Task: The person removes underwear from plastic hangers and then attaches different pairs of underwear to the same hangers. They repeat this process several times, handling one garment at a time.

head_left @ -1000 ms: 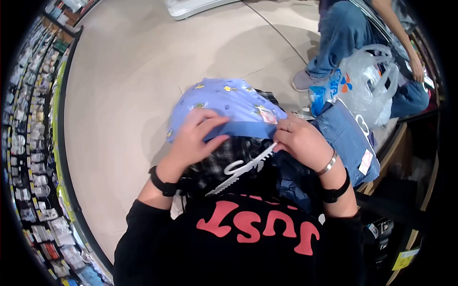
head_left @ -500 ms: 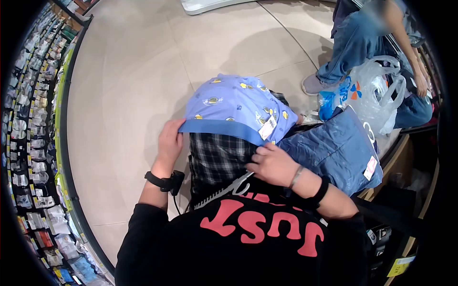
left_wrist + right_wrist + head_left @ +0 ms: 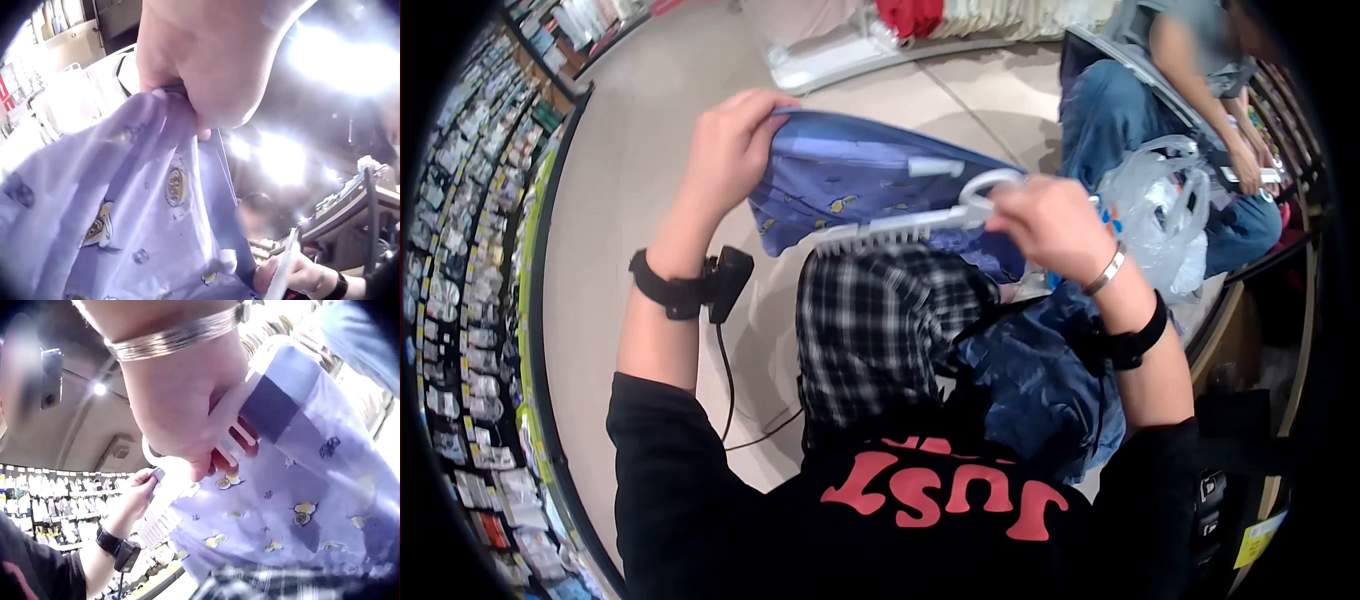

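A lilac garment with a duck-like print (image 3: 840,185) and a plain blue waistband is stretched out in front of me in the head view. My left hand (image 3: 730,150) pinches its waistband at the left end. At the other end, my right hand (image 3: 1055,225) grips a white plastic hanger (image 3: 890,230) together with the band. The hanger has a row of short teeth and lies across the garment's near side. In the right wrist view, the fingers curl round the hanger (image 3: 234,415) beside the waistband. The cloth (image 3: 137,206) hangs in folds below my left hand.
Black plaid cloth (image 3: 865,330) covers my leg, with a crumpled navy garment (image 3: 1040,390) beside it. At right, a seated person in jeans (image 3: 1110,115) is near a plastic bag (image 3: 1160,220). Packed shelves (image 3: 465,300) line the left; a white display base (image 3: 830,70) stands ahead.
Both hands have raised the lilac garment off the plaid cloth, away from my body, by its waistband. The hanger has come up with my right hand from near my chest.
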The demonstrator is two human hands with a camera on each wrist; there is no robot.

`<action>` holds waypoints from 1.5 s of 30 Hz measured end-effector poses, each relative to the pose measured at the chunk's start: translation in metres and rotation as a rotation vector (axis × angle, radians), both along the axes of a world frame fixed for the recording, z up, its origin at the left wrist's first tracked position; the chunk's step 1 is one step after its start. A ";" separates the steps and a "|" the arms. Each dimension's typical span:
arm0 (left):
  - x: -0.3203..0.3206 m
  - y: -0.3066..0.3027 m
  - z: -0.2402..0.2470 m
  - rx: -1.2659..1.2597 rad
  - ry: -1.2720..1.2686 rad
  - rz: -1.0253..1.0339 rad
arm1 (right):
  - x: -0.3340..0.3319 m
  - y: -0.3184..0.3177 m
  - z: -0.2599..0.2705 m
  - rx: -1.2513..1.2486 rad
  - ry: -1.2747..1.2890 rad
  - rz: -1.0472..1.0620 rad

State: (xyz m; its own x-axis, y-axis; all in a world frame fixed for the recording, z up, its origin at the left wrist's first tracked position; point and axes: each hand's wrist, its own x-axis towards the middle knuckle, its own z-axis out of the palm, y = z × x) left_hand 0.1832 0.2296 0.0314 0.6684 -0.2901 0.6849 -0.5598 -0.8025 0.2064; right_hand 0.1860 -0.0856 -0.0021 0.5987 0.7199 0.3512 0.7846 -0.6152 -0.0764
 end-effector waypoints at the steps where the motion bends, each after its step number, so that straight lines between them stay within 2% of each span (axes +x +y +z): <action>1: 0.012 -0.009 0.013 -0.015 -0.035 -0.043 | 0.010 -0.011 0.012 0.063 0.003 -0.043; 5: 0.033 -0.042 0.043 -0.254 0.247 -0.195 | 0.017 -0.046 0.054 0.202 0.044 -0.252; 7: 0.034 -0.058 0.046 -0.328 0.318 -0.280 | 0.017 -0.061 0.056 0.245 0.057 -0.295; 9: 0.035 -0.069 0.041 -0.456 0.384 -0.374 | 0.014 -0.071 0.051 0.270 0.099 -0.323; 13: 0.033 -0.078 0.020 -0.556 0.507 -0.347 | -0.002 -0.076 0.036 0.318 0.262 -0.384; 16: 0.026 -0.086 -0.001 -0.608 0.506 -0.406 | -0.007 -0.080 0.012 0.305 0.270 -0.362; 17: 0.022 -0.089 -0.005 -0.651 0.562 -0.416 | -0.010 -0.082 0.001 0.292 0.173 -0.314; 20: 0.021 -0.090 -0.023 -0.614 0.623 -0.345 | -0.014 -0.081 -0.027 0.396 0.137 -0.261; 21: 0.020 -0.090 -0.026 -0.610 0.651 -0.344 | -0.009 -0.082 -0.036 0.415 0.048 -0.177; 24: 0.009 -0.099 -0.024 -0.546 0.669 -0.276 | -0.020 -0.082 -0.032 0.340 0.396 -0.416; 25: 0.005 -0.101 -0.019 -0.481 0.726 -0.213 | -0.019 -0.083 -0.036 0.349 0.322 -0.382; 29: 0.005 -0.109 -0.018 -0.348 0.664 -0.209 | -0.022 -0.079 -0.036 0.339 0.342 -0.421; 32: 0.005 -0.109 -0.017 -0.413 0.728 -0.235 | -0.023 -0.084 -0.038 0.306 0.342 -0.430; 34: 0.005 -0.110 -0.014 -0.391 0.627 -0.269 | -0.025 -0.089 -0.042 0.353 0.306 -0.394; 37: 0.003 -0.114 -0.009 -0.283 0.410 -0.346 | -0.030 -0.098 -0.030 0.694 0.272 -0.368; 38: 0.002 -0.118 -0.006 -0.236 0.326 -0.375 | -0.033 -0.094 -0.019 0.684 0.200 -0.285; 40: -0.003 -0.129 0.002 -0.178 0.336 -0.408 | -0.042 -0.069 0.004 0.666 0.058 -0.128; 41: -0.004 -0.134 0.006 -0.143 0.339 -0.428 | -0.045 -0.054 0.008 0.558 0.096 -0.117; 42: -0.003 -0.140 0.008 -0.106 0.325 -0.449 | -0.044 -0.038 0.006 0.587 0.134 -0.112; 44: -0.003 -0.148 0.012 -0.038 0.293 -0.490 | -0.042 -0.019 -0.003 0.421 0.032 -0.274; 45: -0.003 -0.149 0.016 -0.005 0.363 -0.465 | -0.039 -0.016 -0.010 0.507 0.020 -0.260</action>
